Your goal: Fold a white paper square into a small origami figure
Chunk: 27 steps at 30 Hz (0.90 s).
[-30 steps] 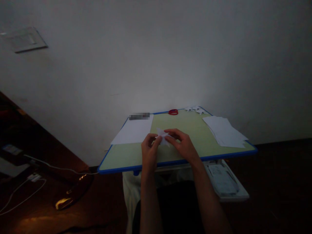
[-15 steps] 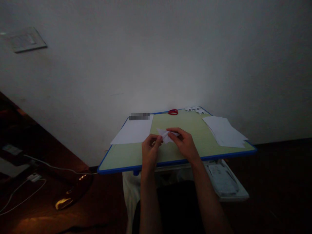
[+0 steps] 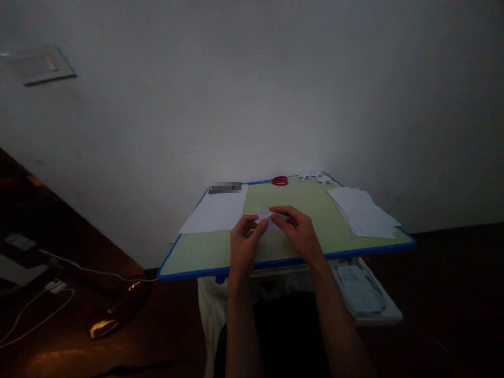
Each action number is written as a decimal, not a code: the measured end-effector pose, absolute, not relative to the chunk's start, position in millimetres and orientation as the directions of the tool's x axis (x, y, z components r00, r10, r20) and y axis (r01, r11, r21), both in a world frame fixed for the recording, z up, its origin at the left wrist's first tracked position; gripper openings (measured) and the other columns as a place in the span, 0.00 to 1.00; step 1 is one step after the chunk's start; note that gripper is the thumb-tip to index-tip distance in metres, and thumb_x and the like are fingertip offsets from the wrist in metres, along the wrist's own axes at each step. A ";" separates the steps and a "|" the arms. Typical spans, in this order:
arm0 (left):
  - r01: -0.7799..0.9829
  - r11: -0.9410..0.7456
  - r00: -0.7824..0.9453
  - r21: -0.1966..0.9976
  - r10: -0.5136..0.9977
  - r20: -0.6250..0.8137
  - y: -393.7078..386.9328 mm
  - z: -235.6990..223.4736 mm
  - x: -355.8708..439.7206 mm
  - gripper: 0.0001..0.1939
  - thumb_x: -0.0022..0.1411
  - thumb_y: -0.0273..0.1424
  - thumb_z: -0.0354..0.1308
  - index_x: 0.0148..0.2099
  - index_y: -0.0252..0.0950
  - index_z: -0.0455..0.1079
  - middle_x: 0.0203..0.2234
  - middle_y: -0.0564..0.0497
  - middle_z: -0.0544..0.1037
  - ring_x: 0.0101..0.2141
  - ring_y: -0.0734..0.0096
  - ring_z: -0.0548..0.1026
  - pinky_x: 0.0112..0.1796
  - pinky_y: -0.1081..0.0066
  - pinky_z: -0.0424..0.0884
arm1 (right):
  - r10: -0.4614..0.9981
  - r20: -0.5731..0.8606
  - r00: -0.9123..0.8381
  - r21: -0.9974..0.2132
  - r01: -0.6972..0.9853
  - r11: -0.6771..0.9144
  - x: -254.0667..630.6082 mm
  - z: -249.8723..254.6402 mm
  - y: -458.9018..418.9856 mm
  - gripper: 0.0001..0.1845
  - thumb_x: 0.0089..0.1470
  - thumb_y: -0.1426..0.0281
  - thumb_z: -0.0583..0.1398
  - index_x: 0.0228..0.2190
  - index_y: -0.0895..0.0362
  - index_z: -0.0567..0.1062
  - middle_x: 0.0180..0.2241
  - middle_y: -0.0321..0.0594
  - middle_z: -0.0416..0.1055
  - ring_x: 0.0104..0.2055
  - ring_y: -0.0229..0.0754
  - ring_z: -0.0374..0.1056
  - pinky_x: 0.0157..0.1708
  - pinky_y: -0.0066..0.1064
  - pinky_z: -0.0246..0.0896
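Note:
Between my two hands is a small folded piece of white paper with pointed corners, held just over the table. My left hand pinches its near left side between thumb and fingers. On the other side, my right hand grips the paper with the thumb in front and the fingers curled over the top. The fingers hide part of the folds.
Red-handled scissors lie at the table's back edge. Several small folded white paper pieces sit at the back right corner. White sheets lie on the right, another white sheet on the left. An open drawer juts out below.
My left hand has shifted slightly right along the folded paper, its thumb now closer to my right thumb. My right hand stays nearly where it was.

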<state>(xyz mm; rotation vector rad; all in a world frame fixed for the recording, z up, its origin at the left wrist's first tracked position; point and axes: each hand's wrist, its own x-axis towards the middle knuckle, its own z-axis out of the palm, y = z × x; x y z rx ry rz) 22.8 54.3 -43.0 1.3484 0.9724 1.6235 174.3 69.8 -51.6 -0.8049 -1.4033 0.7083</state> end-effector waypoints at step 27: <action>-0.113 -0.399 -0.147 0.910 0.912 0.382 59.2 -50.6 20.8 0.13 0.56 0.39 0.70 0.38 0.35 0.78 0.29 0.52 0.80 0.30 0.70 0.75 0.34 0.73 0.69 | 0.800 0.587 -0.121 -0.798 0.082 0.597 171.1 -49.8 62.2 0.14 0.60 0.68 0.64 0.48 0.51 0.80 0.48 0.40 0.79 0.47 0.45 0.75 0.47 0.36 0.70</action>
